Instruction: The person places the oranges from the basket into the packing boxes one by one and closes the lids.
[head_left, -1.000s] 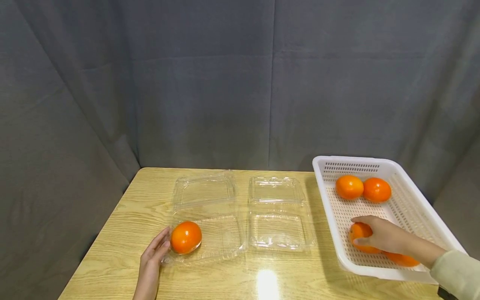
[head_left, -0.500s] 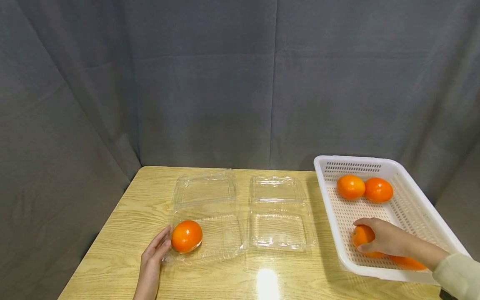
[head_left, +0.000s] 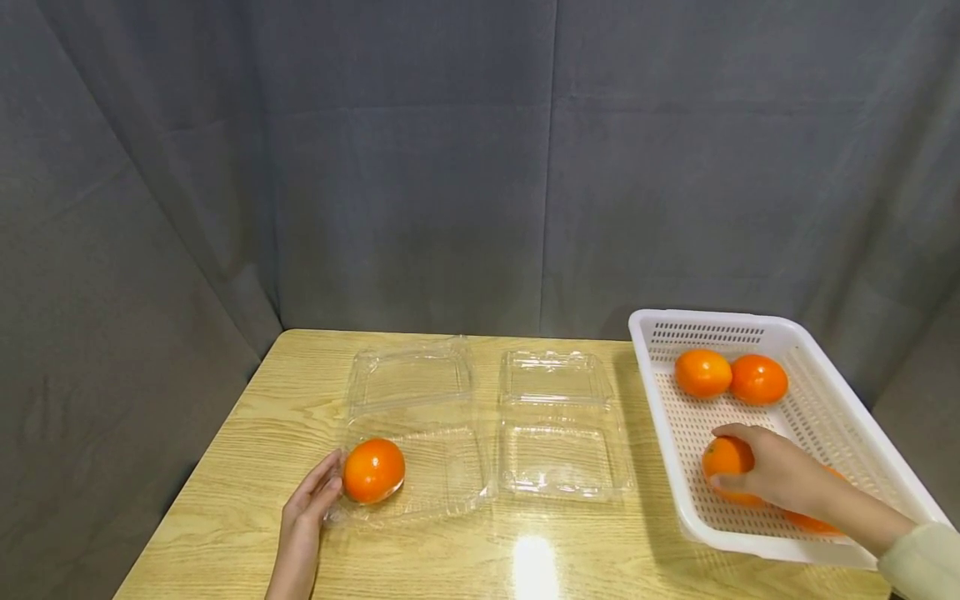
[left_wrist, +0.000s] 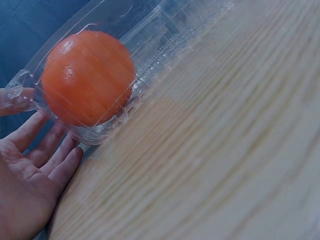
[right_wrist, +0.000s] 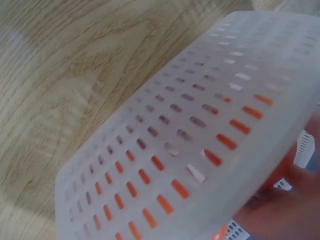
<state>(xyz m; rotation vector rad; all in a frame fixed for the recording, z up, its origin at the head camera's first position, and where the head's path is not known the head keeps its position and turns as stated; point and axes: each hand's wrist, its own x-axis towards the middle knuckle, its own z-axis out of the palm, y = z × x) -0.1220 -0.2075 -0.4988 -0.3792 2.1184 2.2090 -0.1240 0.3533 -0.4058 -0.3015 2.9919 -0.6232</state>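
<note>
My left hand [head_left: 306, 510] is at the left edge of an open clear plastic clamshell container [head_left: 442, 475]. In the left wrist view its fingers lie against the container's side, and the thumb [left_wrist: 17, 100] shows through the plastic rim. One shiny orange [head_left: 373, 471] sits in that container's left end, close to the hand. Over at the right, my right hand [head_left: 783, 475] holds another orange [head_left: 723, 458] inside a white perforated plastic basket [head_left: 678, 492], thumb and fingers around it. In the right wrist view the basket wall hides most of this hand.
Beside the first container lies a second open clear clamshell [head_left: 558, 458]. Two oranges [head_left: 702, 373] sit at the basket's far end, and one more [head_left: 813, 523] is partly hidden under the right forearm. The wooden table [head_left: 420, 558] ends at a grey curtain [head_left: 420, 208].
My right hand keeps its grip on the orange in the basket and has shifted slightly. The left hand and its container have hardly moved.
</note>
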